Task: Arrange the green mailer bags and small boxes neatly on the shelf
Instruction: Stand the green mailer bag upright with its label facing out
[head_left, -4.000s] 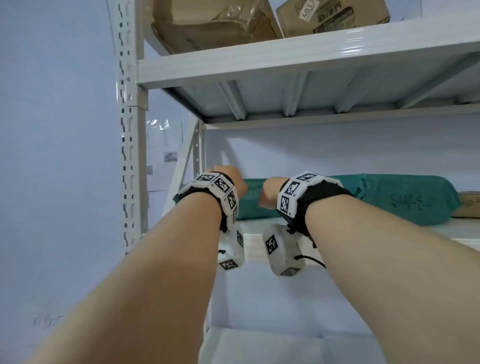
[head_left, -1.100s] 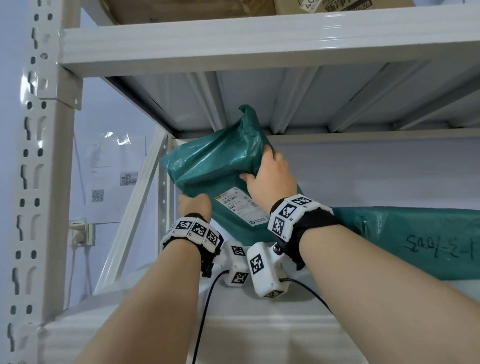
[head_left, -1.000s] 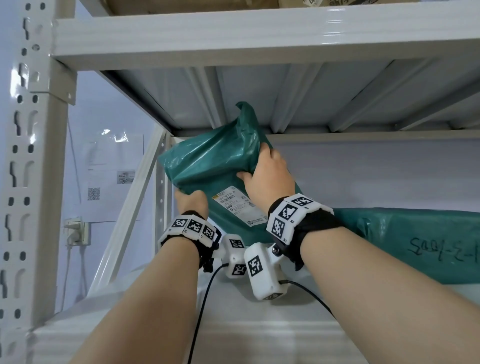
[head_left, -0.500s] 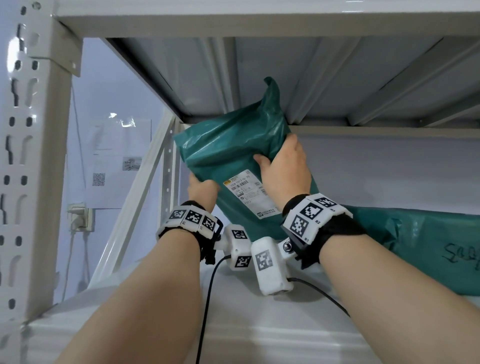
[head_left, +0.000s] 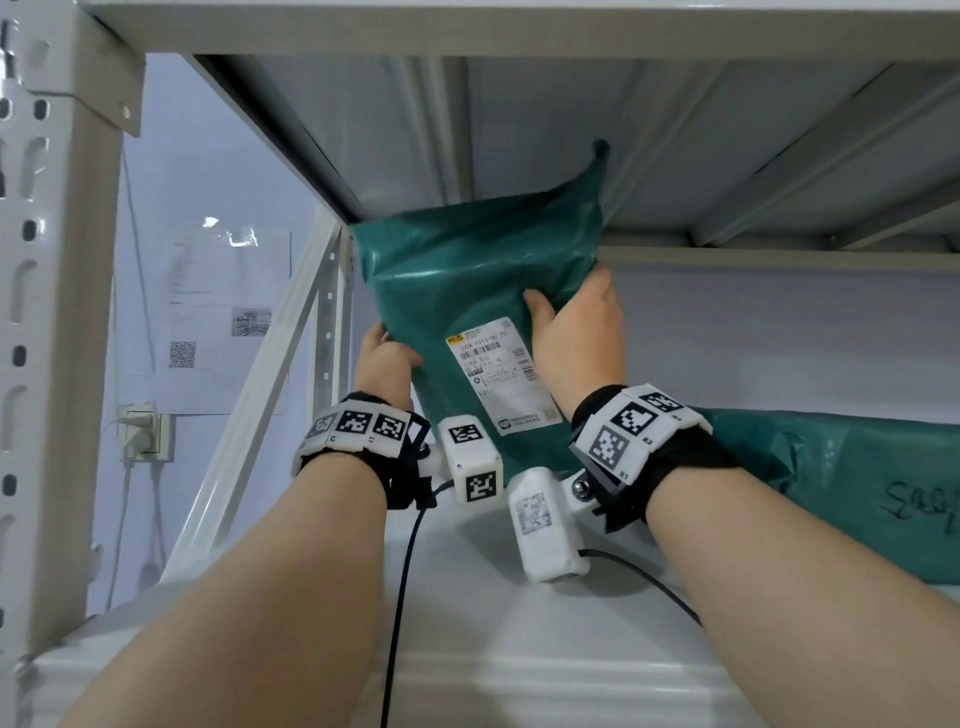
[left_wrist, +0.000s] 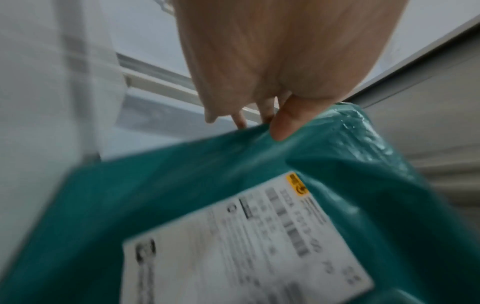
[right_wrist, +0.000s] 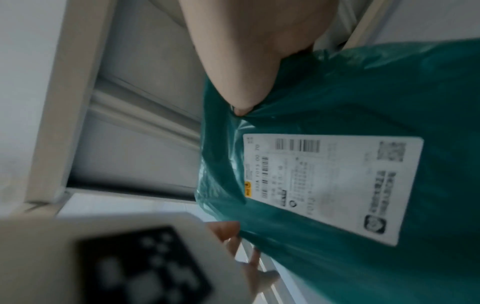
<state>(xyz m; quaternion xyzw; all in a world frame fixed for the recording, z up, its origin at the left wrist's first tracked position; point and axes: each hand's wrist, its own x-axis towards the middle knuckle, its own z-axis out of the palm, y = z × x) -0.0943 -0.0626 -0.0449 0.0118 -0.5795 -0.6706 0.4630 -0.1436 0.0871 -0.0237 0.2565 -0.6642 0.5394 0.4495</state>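
Bag (head_left: 467, 291) raised upright since earlier | both hands — left (head_left: 387, 364), right (head_left: 576, 338) — grasp it | second bag (head_left: 841, 478) at 3 o'clock | placement pending

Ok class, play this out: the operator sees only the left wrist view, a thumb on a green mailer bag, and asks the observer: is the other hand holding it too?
Observer: Yes, the right hand grips the green mailer bag by its right edge, thumb on the front.
Operator: Anything else on that shelf?
Observer: A second green bag lies flat to the right, with handwriting on it.
Operator: Room above?
Observer: Little; the held bag's top corner looks close to the upper shelf's underside.
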